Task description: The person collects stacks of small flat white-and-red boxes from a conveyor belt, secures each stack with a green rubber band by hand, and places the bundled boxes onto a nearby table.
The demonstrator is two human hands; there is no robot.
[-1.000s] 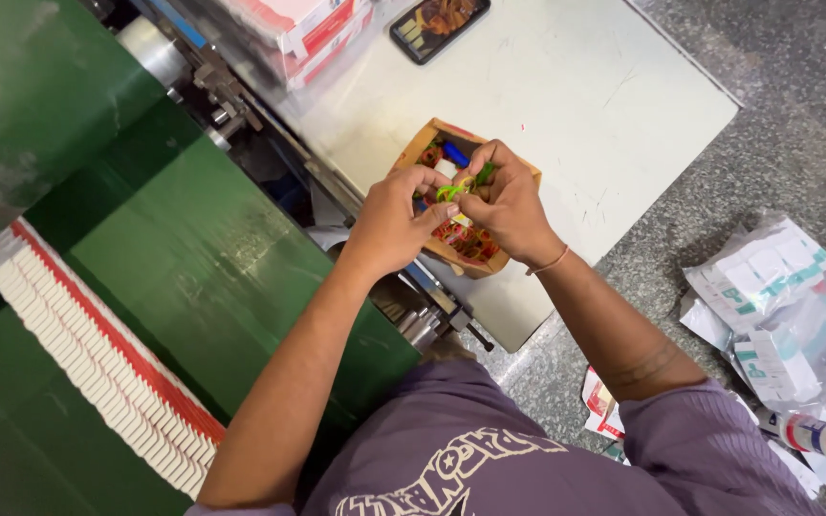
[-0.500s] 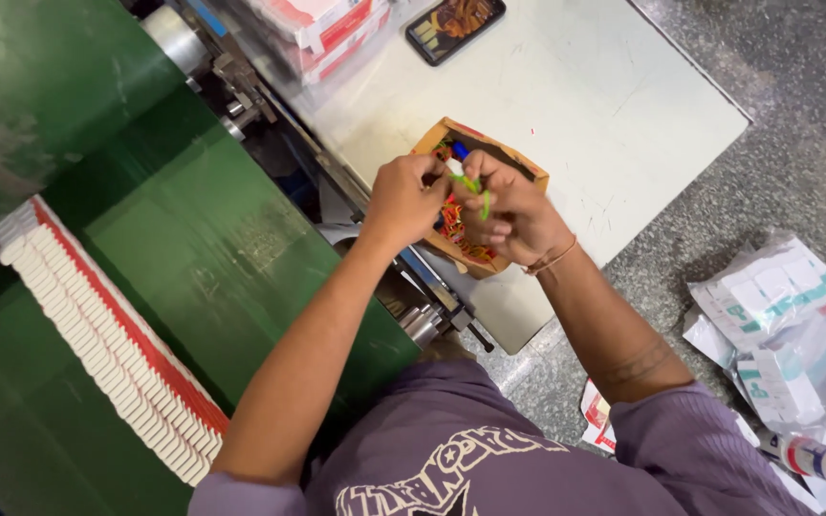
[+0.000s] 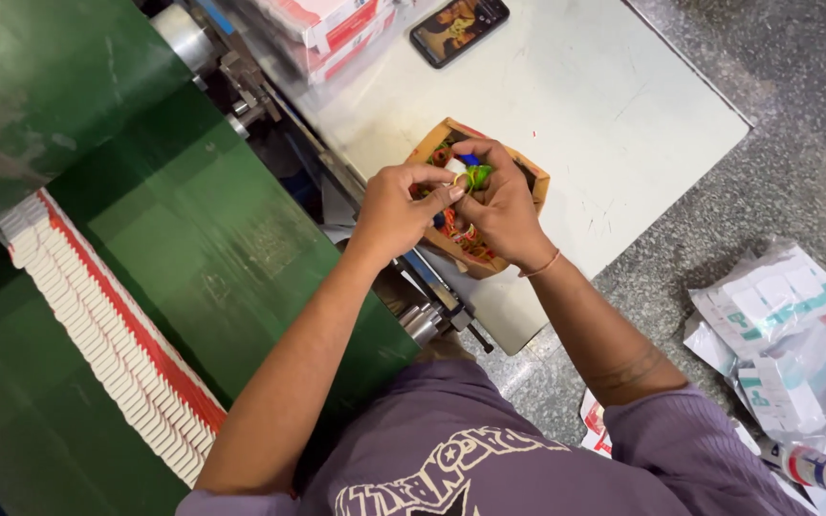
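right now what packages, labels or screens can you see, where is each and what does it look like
Phone: top of the white table, dark slab, lit screen with a warm-coloured picture.
Stacked cartons: table's top left edge, flat, white and red.
Small cardboard box: under both hands, open, brown, full of coloured rubber bands.
Row of flat cartons: on the green belt, white with red edge.
Crumpled wrappers: floor at right, white and teal.

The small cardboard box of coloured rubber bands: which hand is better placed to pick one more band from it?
Probably the right hand: it lies directly over the cardboard box of rubber bands, fingers pointing in. The left hand sits at the box's edge, pinching a green band.
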